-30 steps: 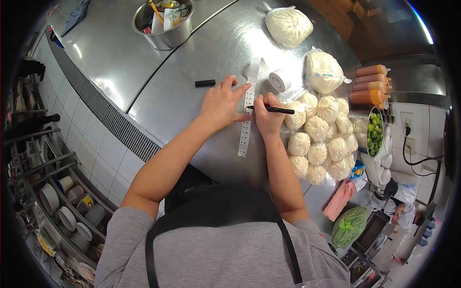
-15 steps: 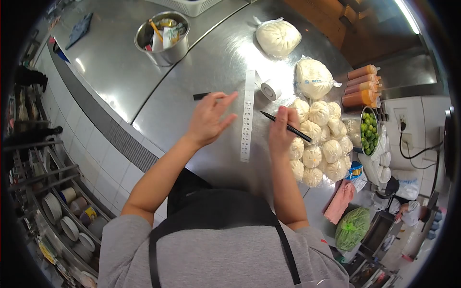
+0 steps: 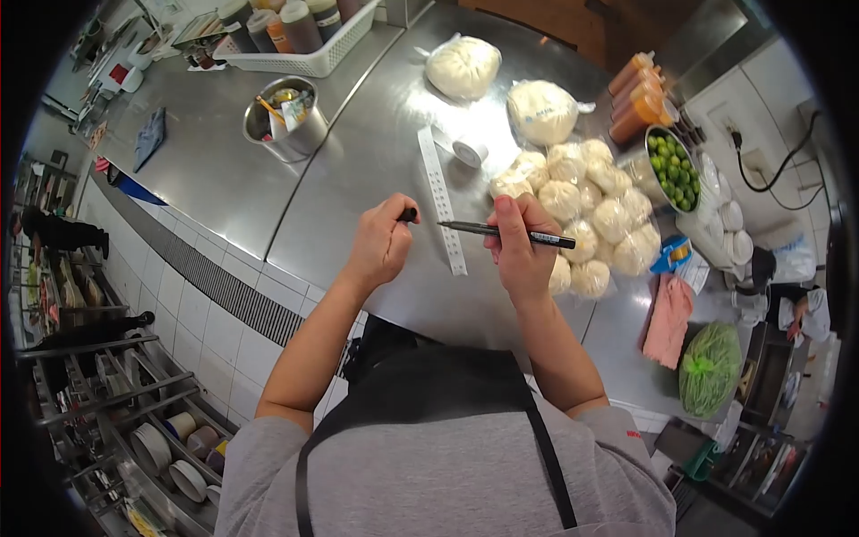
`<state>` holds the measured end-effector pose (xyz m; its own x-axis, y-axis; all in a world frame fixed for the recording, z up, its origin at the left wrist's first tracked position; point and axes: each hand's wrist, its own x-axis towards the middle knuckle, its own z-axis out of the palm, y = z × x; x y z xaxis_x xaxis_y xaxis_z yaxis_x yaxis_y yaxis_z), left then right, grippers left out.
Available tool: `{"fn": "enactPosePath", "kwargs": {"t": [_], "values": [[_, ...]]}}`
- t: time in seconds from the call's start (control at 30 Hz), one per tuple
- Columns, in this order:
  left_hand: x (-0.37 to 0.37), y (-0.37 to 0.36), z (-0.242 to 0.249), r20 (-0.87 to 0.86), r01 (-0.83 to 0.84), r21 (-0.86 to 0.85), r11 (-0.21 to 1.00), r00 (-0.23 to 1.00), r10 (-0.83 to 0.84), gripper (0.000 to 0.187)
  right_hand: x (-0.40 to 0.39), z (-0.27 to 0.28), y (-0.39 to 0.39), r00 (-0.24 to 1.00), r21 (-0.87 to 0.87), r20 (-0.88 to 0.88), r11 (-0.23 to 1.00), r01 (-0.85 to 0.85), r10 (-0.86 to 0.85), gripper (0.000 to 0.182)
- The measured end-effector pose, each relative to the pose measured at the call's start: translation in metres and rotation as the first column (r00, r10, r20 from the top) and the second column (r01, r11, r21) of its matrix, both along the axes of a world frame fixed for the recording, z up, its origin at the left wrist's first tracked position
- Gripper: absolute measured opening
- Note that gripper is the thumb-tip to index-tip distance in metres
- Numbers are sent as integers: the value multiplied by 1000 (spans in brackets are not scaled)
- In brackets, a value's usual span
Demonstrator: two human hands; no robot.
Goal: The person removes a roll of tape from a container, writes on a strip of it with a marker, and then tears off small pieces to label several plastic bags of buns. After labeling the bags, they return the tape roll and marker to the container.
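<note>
My right hand [image 3: 522,246] grips a black marker [image 3: 554,240], its bare tip pointing left toward a white label strip [image 3: 438,183]. Closed around the marker's black cap [image 3: 409,215] is my left hand [image 3: 383,243], just left of the strip. Rows of small dark handwritten marks run along the strip, which lies on the steel table. A roll of white tape [image 3: 470,152] sits at the strip's far end. Several pale dough balls [image 3: 612,218] wrapped in clear plastic are heaped right of my right hand.
Two larger bagged dough pieces [image 3: 543,113] lie farther back. Orange sauce bottles [image 3: 641,109] and a bowl of limes [image 3: 673,168] stand at right. A steel pot [image 3: 298,134] is back left, before a white basket [image 3: 335,55]. A pink cloth [image 3: 668,320] and bagged greens [image 3: 710,369] are near right.
My left hand, open before beside the cap on the table, is now closed on the cap. The marker has turned more level, its tip over the strip. The camera view has shifted.
</note>
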<state>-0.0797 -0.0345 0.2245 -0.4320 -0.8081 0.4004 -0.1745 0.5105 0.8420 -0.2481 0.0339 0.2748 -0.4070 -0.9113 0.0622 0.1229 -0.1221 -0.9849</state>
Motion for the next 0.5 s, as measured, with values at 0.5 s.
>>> {"fn": "enactPosePath", "kwargs": {"t": [0.5], "values": [[-3, 101, -13, 353, 165, -26, 986, 924, -145, 14, 6, -64, 89, 961, 38, -213, 984, -172, 176, 23]]}}
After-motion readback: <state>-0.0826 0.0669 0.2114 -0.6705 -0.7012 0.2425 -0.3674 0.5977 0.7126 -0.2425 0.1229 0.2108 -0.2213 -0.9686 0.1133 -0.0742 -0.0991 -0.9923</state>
